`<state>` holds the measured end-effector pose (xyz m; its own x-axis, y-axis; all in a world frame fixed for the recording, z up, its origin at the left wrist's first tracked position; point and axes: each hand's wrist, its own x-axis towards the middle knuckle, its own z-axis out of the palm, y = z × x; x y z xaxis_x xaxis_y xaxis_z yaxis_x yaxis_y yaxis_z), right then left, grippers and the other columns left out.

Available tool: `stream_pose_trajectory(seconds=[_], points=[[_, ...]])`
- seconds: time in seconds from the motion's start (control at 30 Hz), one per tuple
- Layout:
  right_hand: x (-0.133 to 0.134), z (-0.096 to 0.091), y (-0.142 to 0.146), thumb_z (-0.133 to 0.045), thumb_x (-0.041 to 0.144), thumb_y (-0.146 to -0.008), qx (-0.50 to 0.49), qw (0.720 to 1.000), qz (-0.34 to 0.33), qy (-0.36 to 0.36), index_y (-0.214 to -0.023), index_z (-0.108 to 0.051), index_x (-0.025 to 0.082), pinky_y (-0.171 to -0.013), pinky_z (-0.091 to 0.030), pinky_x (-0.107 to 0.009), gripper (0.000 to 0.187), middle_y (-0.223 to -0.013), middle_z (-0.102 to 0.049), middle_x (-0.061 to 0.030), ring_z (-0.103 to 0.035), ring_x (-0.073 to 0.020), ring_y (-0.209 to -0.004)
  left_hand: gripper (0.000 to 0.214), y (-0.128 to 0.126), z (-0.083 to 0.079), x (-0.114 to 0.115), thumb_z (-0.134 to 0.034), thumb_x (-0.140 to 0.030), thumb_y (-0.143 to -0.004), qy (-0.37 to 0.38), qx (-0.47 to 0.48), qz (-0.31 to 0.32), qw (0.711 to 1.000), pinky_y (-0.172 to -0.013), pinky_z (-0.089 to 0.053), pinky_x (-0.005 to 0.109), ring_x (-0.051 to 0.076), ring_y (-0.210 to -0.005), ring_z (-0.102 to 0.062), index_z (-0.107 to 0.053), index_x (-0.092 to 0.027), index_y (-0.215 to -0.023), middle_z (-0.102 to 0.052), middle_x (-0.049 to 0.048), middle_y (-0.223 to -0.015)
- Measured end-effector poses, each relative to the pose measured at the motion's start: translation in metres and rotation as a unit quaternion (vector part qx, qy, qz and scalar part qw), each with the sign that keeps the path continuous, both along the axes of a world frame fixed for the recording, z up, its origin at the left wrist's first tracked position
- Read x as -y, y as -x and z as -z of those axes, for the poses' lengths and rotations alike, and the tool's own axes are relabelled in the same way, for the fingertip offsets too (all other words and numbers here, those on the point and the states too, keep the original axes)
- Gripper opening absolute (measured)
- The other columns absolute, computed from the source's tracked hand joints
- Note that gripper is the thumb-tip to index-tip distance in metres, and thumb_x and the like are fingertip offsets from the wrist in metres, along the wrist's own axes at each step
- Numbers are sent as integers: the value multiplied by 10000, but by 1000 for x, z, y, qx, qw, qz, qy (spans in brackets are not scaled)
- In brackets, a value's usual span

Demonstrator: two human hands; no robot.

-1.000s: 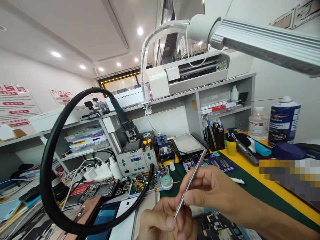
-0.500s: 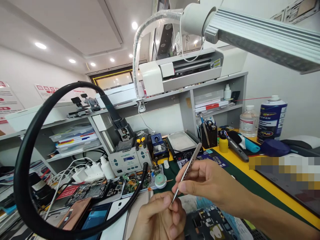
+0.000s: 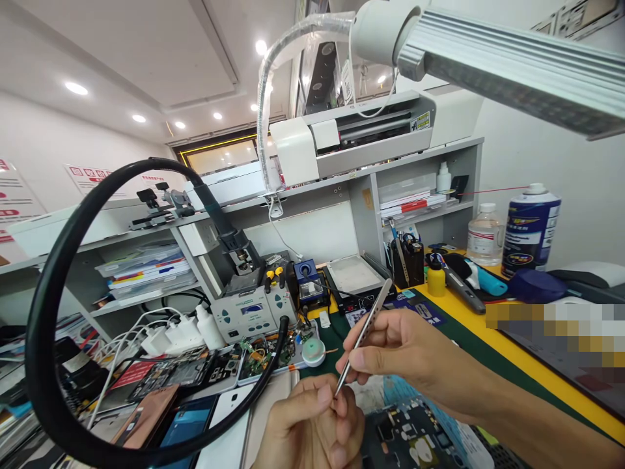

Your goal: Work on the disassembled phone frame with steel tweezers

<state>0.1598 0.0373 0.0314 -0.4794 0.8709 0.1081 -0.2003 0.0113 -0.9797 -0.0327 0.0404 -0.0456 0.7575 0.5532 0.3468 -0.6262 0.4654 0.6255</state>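
My right hand (image 3: 405,355) pinches a pair of steel tweezers (image 3: 365,332) near their middle, tips pointing down and left. The tips meet the fingertips of my left hand (image 3: 312,430), which is curled shut low in the view; whatever small part it pinches is too small to see. Just right of my left hand lies an opened phone board (image 3: 415,436) on a blue mat.
A thick black hose (image 3: 49,312) loops from the grey rework station (image 3: 249,312) across the left. Phone parts and circuit boards (image 3: 195,371) lie in front of it. Spray can (image 3: 530,228), clear bottle (image 3: 483,238), yellow bottle (image 3: 436,280) and tool holder (image 3: 407,260) stand at the right. A lamp arm (image 3: 488,58) hangs overhead.
The view has shifted right and slightly down. My two hands stay together, the tweezers' tips still at my left fingertips, with only small movements.
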Motion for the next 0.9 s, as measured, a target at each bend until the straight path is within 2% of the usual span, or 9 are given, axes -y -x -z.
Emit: stream_pose_trajectory(seconds=[0.27,0.43,0.77,0.9], points=[[0,-1,0,-854,217,-728,-8,1000,-8,13,-858,-727,128,-722,-506,-258,202,-801,-807,-66,-684,-146,-724,327,-1,-4,3,-405,-230,-969,1,8,5,1000,-434,-389,157,88,-553,-433,-697,-84,-954,-485,26,-712],[2,-3,0,-869,214,-704,-11,1000,-8,17,-845,-728,131,-712,-515,-252,216,-753,-781,-31,-691,-142,-700,312,-1,-4,3,-420,-227,-963,5,9,2,1000,-420,-396,149,85,-548,-429,-697,-84,-955,-489,25,-708],[2,-3,0,-866,254,-714,4,1000,-6,9,-875,-719,120,-732,-501,-276,256,-770,-796,-69,-692,-163,-727,265,-2,-6,5,-504,-240,-937,21,-7,-6,1000,-409,-413,157,74,-504,-431,-719,-91,-896,-490,11,-660],[1,-3,1,-862,298,-731,5,1000,-6,11,-877,-717,119,-732,-498,-278,272,-768,-794,-69,-690,-160,-724,272,-2,-8,8,-480,-223,-941,33,-25,-26,999,-427,-415,157,75,-512,-440,-702,-77,-882,-498,18,-665]])
